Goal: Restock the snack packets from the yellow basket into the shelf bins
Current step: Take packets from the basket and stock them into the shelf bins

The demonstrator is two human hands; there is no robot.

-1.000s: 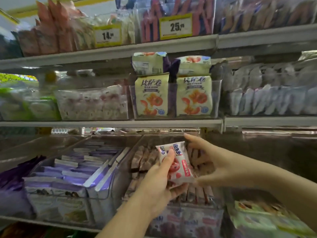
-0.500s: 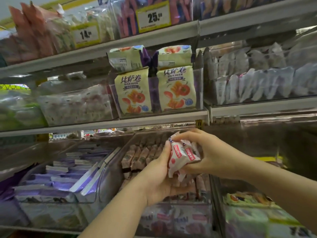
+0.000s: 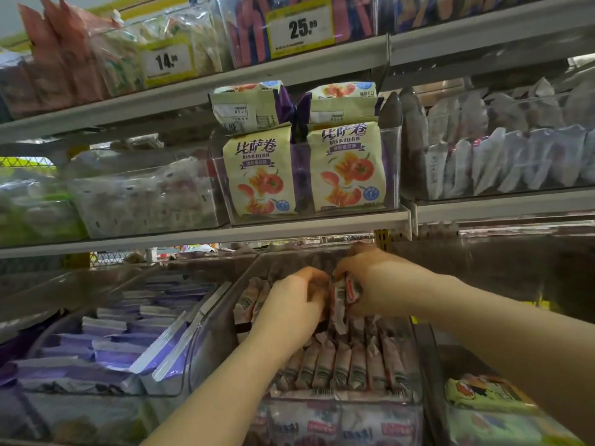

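Both hands are in the clear bin (image 3: 215,329) on the lower shelf right now. My right hand (image 3: 383,286) has its fingers curled round a red-and-white snack packet (image 3: 345,296), held upright at the back of the bin, just above the row of packets (image 3: 338,370) standing there. My left hand (image 3: 289,305) sits just beside it, knuckles toward me, fingers bent down among the packets. I cannot tell whether it is gripping the packet or only steadying the row.

How far along? The front of the bin looks well filled, with packets standing tight edge to edge. This one is going in behind them, not yet let go. I'd call it mid-placement, with the bin close to full.

The yellow basket is out of view, so I can't say how many packets are left in it.

Left of the bin, the purple packets (image 3: 128,336) lie stacked in their own bin. Above it, the tomato pizza-roll bags (image 3: 260,175) stand facing out. Right of the bin, a green-and-yellow pack (image 3: 483,397) shows low down.
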